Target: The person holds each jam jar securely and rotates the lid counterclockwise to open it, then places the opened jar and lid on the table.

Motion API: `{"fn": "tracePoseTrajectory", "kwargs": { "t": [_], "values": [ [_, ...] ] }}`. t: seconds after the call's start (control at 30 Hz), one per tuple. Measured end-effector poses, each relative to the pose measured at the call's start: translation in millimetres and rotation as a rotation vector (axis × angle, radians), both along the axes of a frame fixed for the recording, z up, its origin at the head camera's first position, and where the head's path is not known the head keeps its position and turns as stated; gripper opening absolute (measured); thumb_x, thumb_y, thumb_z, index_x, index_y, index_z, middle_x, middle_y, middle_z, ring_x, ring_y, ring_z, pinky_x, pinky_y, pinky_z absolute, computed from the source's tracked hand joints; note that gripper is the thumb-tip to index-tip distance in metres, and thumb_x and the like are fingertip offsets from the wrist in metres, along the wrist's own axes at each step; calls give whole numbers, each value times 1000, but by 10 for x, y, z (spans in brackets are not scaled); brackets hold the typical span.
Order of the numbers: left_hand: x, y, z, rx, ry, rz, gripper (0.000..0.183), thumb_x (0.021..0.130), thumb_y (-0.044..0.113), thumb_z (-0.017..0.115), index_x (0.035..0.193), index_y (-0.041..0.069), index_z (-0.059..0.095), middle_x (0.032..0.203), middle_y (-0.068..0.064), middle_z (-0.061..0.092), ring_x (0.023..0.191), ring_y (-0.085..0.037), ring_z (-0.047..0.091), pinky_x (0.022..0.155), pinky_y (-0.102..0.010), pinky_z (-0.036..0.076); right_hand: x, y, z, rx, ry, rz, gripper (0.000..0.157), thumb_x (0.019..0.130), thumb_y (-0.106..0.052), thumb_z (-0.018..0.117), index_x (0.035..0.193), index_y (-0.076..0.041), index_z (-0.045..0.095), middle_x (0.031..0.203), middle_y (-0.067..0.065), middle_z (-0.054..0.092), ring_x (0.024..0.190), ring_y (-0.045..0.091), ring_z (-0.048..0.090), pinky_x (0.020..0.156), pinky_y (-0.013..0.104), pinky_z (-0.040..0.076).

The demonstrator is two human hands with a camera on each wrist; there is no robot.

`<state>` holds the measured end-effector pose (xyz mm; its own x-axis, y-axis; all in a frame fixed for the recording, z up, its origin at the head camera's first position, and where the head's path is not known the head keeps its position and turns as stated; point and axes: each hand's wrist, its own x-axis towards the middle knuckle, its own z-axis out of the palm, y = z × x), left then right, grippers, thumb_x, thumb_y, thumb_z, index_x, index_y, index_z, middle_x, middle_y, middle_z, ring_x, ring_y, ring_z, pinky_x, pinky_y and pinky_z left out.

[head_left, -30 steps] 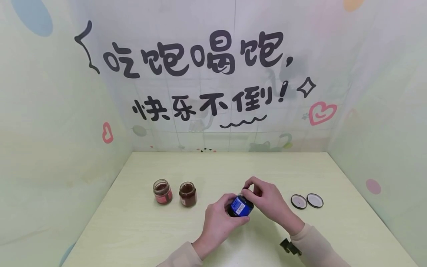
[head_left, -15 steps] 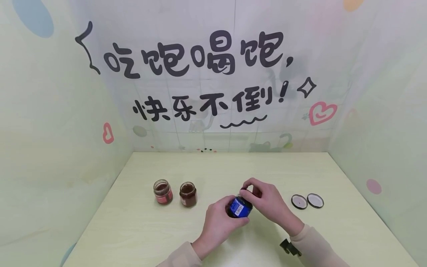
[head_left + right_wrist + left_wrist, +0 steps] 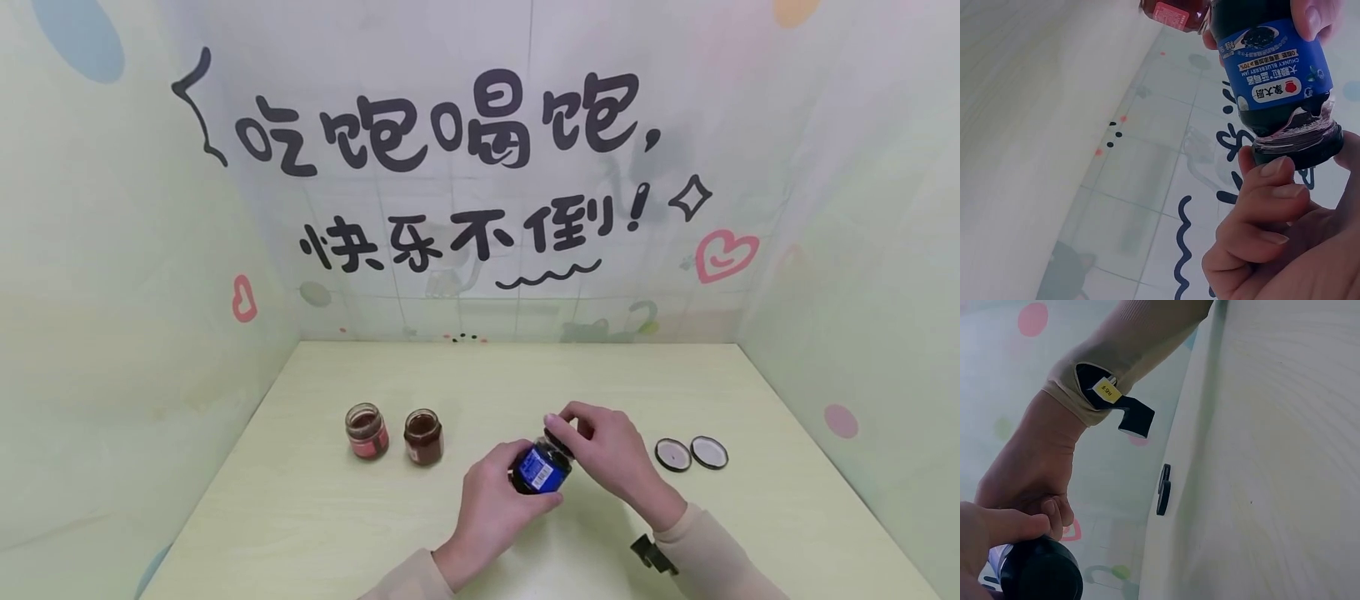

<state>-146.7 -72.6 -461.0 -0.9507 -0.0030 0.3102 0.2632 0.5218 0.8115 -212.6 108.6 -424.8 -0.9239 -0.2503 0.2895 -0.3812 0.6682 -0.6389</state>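
My left hand (image 3: 495, 500) grips a blueberry jam jar (image 3: 542, 468) with a blue label, tilted above the table. The thumb and fingers of my right hand (image 3: 611, 446) hold the jar's dark lid (image 3: 558, 442). In the right wrist view the threaded glass neck shows beside the lid (image 3: 1307, 153), which sits slightly askew at the mouth. Curled fingers of the right hand (image 3: 1272, 225) lie along the lid's edge. From the left wrist view, the dark round base of the jam jar (image 3: 1044, 575) faces the camera, and the left thumb lies along its side.
Two lidless jars of reddish jam stand left of the hands: one pink-labelled jar (image 3: 367, 433) and a darker jar (image 3: 423, 437). On the right, two lids (image 3: 672, 455) lie with their pale insides up. Printed cloth walls enclose the table (image 3: 300, 517).
My right hand has shifted slightly right, away from the jar, and its thumb has straightened over the lid. More of the jar's neck shows now. The left hand has barely moved.
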Motion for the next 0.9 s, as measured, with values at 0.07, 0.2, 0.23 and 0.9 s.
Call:
{"fn": "tracePoseTrajectory", "kwargs": {
  "t": [0.07, 0.2, 0.23, 0.9],
  "values": [
    [8, 2, -6, -32, 36, 3, 61, 66, 34, 94, 119, 19, 67, 106, 10, 68, 91, -9, 63, 81, -33, 51, 3, -3, 4, 8, -2, -3, 35, 93, -65, 58, 80, -34, 66, 53, -7, 44, 48, 13, 44, 48, 30, 35],
    [13, 10, -13, -86, 97, 7, 61, 66, 35, 94, 117, 19, 66, 105, 10, 66, 90, -8, 62, 80, -34, 51, 12, -2, 21, 13, -19, -9, 38, 91, -67, 59, 76, -32, 65, 53, -6, 43, 48, 14, 42, 47, 30, 33],
    [14, 13, -15, -93, 106, 7, 60, 66, 35, 94, 117, 19, 66, 105, 10, 66, 90, -8, 62, 80, -34, 51, 15, 0, 24, 11, -26, -7, 39, 90, -67, 60, 76, -31, 65, 53, -5, 42, 48, 14, 41, 47, 29, 33],
    [-2, 18, -66, -119, 126, 23, 61, 64, 29, 95, 115, 19, 64, 107, 9, 66, 91, -10, 64, 80, -35, 52, 3, 22, -9, -50, -130, 62, 28, 86, -59, 71, 81, -32, 68, 57, -4, 50, 53, 14, 49, 50, 29, 40]
  ]
}}
